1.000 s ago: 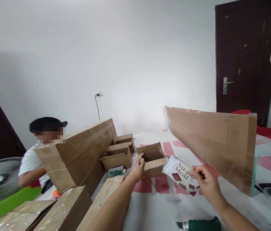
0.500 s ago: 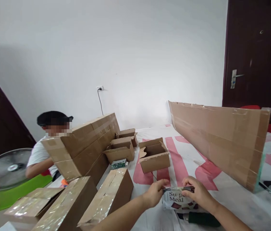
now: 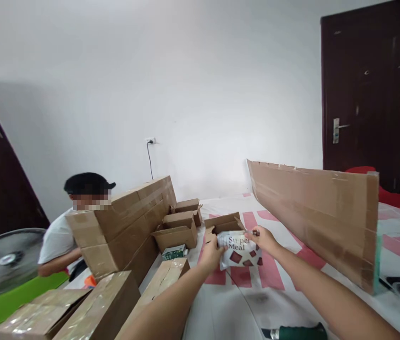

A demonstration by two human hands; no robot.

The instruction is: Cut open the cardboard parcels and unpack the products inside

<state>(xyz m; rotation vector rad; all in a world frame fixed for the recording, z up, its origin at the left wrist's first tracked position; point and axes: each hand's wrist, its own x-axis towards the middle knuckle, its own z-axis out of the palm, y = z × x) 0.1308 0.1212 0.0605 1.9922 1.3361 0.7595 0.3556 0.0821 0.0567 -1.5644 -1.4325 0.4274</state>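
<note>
A white food pouch (image 3: 241, 252) printed "Super Meal" with dark red squares hangs between my two hands. My left hand (image 3: 211, 251) grips its left side, and my right hand (image 3: 262, 240) pinches its upper right corner. Right behind the pouch stands an open cardboard box (image 3: 225, 220), partly hidden by the pouch and my left hand. From this view I cannot tell whether the pouch touches the box. A tool with a dark green handle (image 3: 301, 332) lies on the table at the bottom edge, its far end out of sight.
Open boxes (image 3: 178, 231) and a small green-and-white carton (image 3: 174, 252) stand left of centre. Taped boxes (image 3: 100, 302) and a stacked box wall (image 3: 129, 222) line the left. A cardboard panel (image 3: 313, 212) stands at right. Another person (image 3: 58, 241) sits behind the wall.
Both hands have carried the pouch forward and up, from above the green-handled tool to the front of the open box. The camera view has shifted slightly.
</note>
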